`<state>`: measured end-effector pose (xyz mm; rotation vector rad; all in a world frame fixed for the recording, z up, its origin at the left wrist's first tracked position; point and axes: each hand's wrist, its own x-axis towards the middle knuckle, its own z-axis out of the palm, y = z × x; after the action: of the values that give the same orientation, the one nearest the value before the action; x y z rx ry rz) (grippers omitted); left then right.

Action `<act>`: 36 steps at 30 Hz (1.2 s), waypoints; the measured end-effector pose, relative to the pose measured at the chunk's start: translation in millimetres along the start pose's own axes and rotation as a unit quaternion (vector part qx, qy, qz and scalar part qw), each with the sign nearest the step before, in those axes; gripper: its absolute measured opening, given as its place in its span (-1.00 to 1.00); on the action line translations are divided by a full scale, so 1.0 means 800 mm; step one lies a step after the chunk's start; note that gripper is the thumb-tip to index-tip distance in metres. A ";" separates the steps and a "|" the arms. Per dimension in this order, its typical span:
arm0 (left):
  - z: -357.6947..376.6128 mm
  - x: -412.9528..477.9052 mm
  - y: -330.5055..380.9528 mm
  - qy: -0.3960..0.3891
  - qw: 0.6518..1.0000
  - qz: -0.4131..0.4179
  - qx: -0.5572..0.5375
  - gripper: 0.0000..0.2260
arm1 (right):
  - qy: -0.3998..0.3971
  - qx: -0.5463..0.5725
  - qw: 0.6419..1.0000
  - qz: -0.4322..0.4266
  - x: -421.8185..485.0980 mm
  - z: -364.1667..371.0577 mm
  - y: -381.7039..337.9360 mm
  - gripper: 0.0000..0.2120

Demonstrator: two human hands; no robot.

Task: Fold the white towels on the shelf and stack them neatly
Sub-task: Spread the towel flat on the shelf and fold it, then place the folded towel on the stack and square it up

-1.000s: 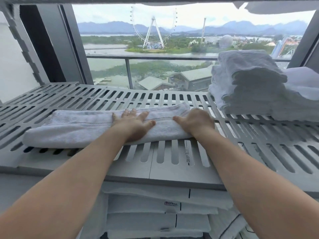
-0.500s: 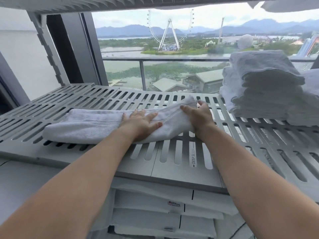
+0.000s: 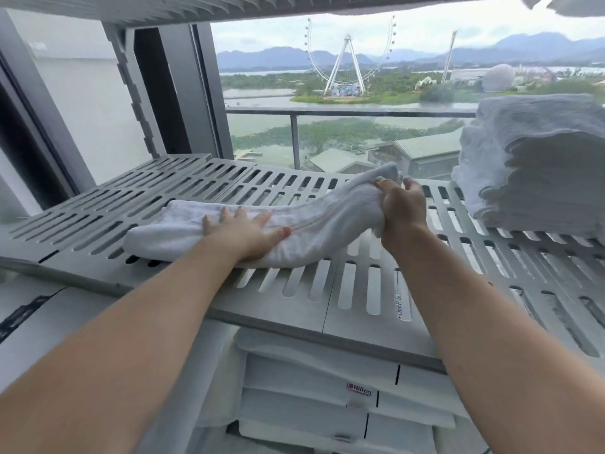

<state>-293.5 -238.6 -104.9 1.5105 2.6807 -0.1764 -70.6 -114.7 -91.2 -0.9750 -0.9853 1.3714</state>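
Crosswise, towel (image 3: 314, 221) left-right, right end lifted

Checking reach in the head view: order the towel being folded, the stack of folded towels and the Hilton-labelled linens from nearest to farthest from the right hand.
From the right hand:
1. towel being folded, in its grip, just left.
2. stack of folded towels, to its right on the shelf.
3. Hilton-labelled linens, below the shelf.

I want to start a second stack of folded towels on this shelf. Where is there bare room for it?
The slatted shelf is bare at its back-left corner, beyond the towel under the left hand. The front strip between the forearms is also free. The right end is crowded by the towel stack, and the right hand lifts the towel's end beside it.
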 end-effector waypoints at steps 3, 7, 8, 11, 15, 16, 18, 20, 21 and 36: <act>0.009 0.006 -0.007 -0.006 0.997 0.052 -0.048 -0.23 | -0.028 0.045 0.999 -0.002 -0.012 0.030 -0.010 -0.49; -0.013 0.020 -0.068 0.005 0.985 0.150 -0.085 -0.23 | -0.071 0.012 0.997 -0.023 -0.022 0.085 -0.026 -0.68; -0.013 0.024 -0.088 0.023 0.987 0.145 -0.058 -0.19 | -0.078 -0.009 0.996 -0.031 -0.026 0.102 -0.027 -0.67; 0.004 0.029 -0.129 0.024 0.991 0.132 -0.028 -0.17 | -0.079 -0.081 0.992 -0.060 -0.044 0.158 -0.020 -0.56; 0.018 0.047 -0.156 0.052 0.971 0.211 -0.100 -0.39 | -0.111 -0.159 0.980 -0.049 -0.064 0.226 0.003 -0.37; 0.017 0.054 -0.169 0.064 0.964 0.228 -0.124 -0.45 | -0.116 -0.182 0.975 -0.047 -0.067 0.239 0.009 -0.35; 0.019 0.066 -0.201 0.072 0.953 0.243 -0.168 -0.53 | -0.110 -0.222 0.967 -0.055 -0.071 0.261 0.021 -0.36; 0.024 0.073 -0.225 0.050 0.929 0.255 -0.263 -0.58 | -0.101 -0.252 0.960 -0.070 -0.077 0.280 0.034 -0.43; 0.026 0.075 -0.231 0.034 0.908 0.251 -0.334 -0.60 | -0.099 -0.262 0.957 -0.075 -0.080 0.289 0.041 -0.46; 0.040 0.084 -0.242 0.007 0.681 0.181 -0.710 -0.12 | -0.138 -0.600 0.765 -0.188 -0.127 0.370 0.078 -0.45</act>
<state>-494.2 -285.1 -130.5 1.2060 1.3940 1.5048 -368.8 -223.8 -58.5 -1.3574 -2.2648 0.4017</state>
